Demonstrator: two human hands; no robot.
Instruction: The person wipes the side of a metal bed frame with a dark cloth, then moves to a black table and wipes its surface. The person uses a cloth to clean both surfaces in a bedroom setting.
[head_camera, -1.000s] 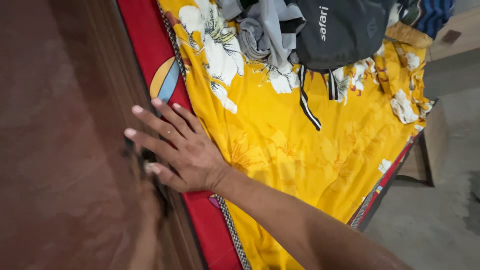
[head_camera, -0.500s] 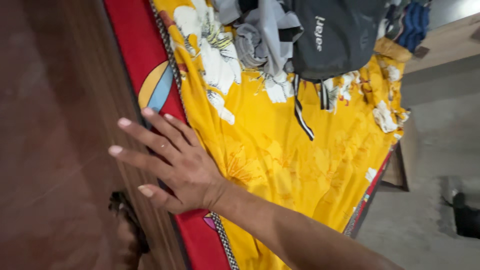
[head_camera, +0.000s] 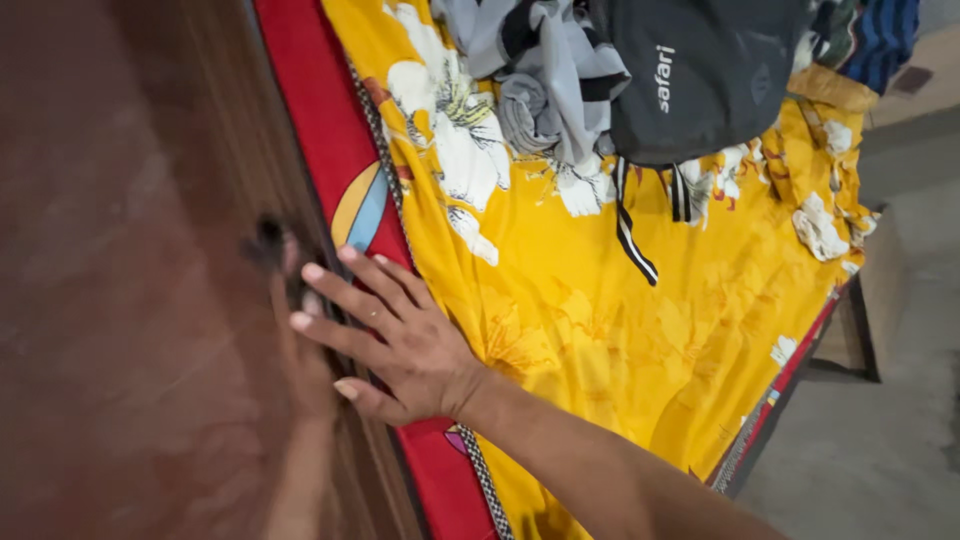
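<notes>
Flat, fingers spread, right hand (head_camera: 400, 340) holds nothing; palm presses on red mattress edge (head_camera: 320, 130), fingertips reaching dark wooden headboard (head_camera: 150, 250) at left. Left hand (head_camera: 300, 350) blurred against headboard beside right fingers; grip cannot be told. Yellow floral sheet (head_camera: 600, 320) covers bed right of red edge. Far on sheet: grey striped clothes (head_camera: 545, 70), dark grey backpack (head_camera: 710, 70) with striped straps. Grey floor (head_camera: 880, 430) at right.
</notes>
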